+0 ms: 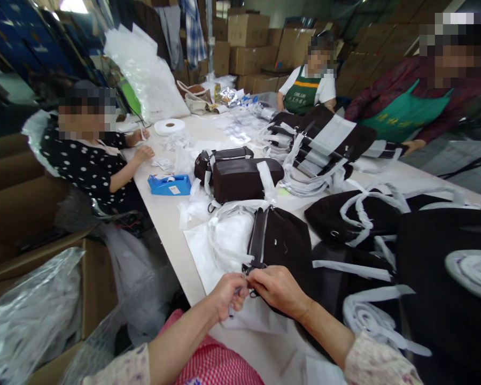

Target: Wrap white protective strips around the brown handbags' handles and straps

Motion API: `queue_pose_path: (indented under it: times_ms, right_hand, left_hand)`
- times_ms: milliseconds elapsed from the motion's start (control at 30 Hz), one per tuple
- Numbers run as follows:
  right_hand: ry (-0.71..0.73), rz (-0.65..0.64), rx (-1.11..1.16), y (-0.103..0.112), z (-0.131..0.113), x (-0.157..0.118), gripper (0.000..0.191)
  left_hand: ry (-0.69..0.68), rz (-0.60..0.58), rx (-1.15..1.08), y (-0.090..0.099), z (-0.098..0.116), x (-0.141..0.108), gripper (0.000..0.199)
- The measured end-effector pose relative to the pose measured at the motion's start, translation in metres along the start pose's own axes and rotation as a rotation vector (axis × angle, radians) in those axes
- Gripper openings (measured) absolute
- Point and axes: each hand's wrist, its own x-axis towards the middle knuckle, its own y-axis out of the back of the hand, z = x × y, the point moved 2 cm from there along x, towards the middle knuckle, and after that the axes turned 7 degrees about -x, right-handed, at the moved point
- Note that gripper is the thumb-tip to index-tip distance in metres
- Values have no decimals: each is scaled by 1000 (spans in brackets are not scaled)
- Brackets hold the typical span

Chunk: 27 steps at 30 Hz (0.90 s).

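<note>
A dark brown handbag (282, 240) lies in front of me, its zip side facing left and its handles wrapped in white paper. At the bag's near corner, beside a small metal fitting, my right hand (280, 290) is closed in a pinch on the bag's edge. My left hand (230, 295) meets it fingertip to fingertip. Its fingers are curled round a slim greyish thing, mostly hidden, whose kind I cannot make out. Beneath the bag is a white sheet (202, 262). White wrapped handles (228, 235) lie to the bag's left.
Two dark bags (244, 179) and a blue tape dispenser (169, 185) stand farther up the table. More wrapped bags (356, 216) crowd the right side. A person in polka dots (84, 160) sits at left; two others in green aprons work opposite. A carton (100, 289) stands at lower left.
</note>
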Motion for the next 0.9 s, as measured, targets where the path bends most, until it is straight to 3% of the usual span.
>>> queue_pose_path:
  times_ms: [200, 333, 433, 500, 533, 667, 900]
  right_hand:
    - [114, 67, -83, -7, 0, -14, 28]
    - [136, -11, -2, -5, -5, -18, 28]
    - [-80, -77, 264, 5, -1, -17, 28]
    - [-236, -46, 405, 16, 5, -13, 24]
    - [-245, -25, 413, 21, 8, -9, 23]
    - [23, -42, 210, 30, 10, 10, 12]
    - [122, -265, -33, 16, 7, 35, 9]
  left_hand:
    - [34, -45, 19, 0, 3, 0, 25]
    - [-27, 6, 89, 3, 3, -3, 30]
    - [-54, 29, 157, 4, 5, -4, 28]
    - [-63, 36, 200, 4, 7, -4, 26]
    - [-64, 39, 220, 4, 9, -4, 24]
    - [-57, 50, 290, 5, 14, -3, 15]
    - [-13, -3, 380, 9, 24, -3, 6]
